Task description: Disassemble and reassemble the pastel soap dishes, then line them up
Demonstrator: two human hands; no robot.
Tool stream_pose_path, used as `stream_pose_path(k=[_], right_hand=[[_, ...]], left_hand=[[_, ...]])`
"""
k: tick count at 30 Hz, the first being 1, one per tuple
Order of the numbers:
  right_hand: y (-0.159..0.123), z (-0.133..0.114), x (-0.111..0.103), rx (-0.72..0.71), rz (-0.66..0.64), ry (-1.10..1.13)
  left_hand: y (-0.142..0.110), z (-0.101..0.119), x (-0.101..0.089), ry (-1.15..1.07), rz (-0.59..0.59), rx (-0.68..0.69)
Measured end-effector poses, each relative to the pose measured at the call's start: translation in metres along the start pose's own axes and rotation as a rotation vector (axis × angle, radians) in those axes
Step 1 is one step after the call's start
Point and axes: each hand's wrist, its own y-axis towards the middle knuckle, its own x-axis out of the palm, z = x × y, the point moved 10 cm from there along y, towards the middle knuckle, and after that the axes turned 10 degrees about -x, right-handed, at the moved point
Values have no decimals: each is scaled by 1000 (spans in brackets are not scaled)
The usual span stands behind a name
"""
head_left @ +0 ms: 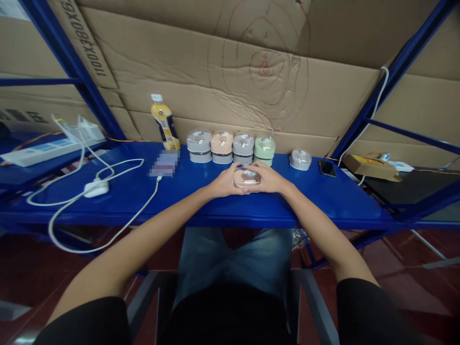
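Between my two hands, at the middle of the blue table [201, 203], is a small pinkish-beige lidded box [247, 177] with a light tab on its front. My left hand [225, 181] wraps its left side, and my right hand [269, 177] wraps its right side. Just behind stand similar boxes stacked in pairs: a grey stack [200, 146], a peach stack [222, 147], another grey stack [243, 147] and a green stack [264, 148]. A single grey box [300, 159] sits apart to their right. Whether the held box touches the table is hard to tell.
A yellow drink bottle [165, 124] stands at back left, near a blurred-out flat item [164, 163] with a white cable [143, 206] plugged in. A charger [96, 188] lies further left. At right are a phone [327, 167] and an open cardboard box [373, 167]. Cardboard [172, 62] walls the back.
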Motion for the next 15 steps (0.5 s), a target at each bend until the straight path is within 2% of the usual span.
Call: stream_pose_path(k=[4, 6, 8, 10, 13, 15], right_hand=[[-19, -13, -8, -27, -78, -14], [-38, -13, -16, 89, -104, -90], [-65, -7, -29, 284, -112, -247], [-90, -4, -41, 417, -132, -398], [-114, 9, -53, 542, -151, -529], [-120, 27, -60, 608, -151, -558]], left_hand=[[-1, -6, -7, 44, 20, 19], [-2, -7, -8, 69, 29, 36], [-2, -8, -8, 115, 38, 39], [-2, -7, -7, 161, 42, 33], [-1, -6, -6, 191, 38, 30], [-1, -5, -5, 194, 37, 24]])
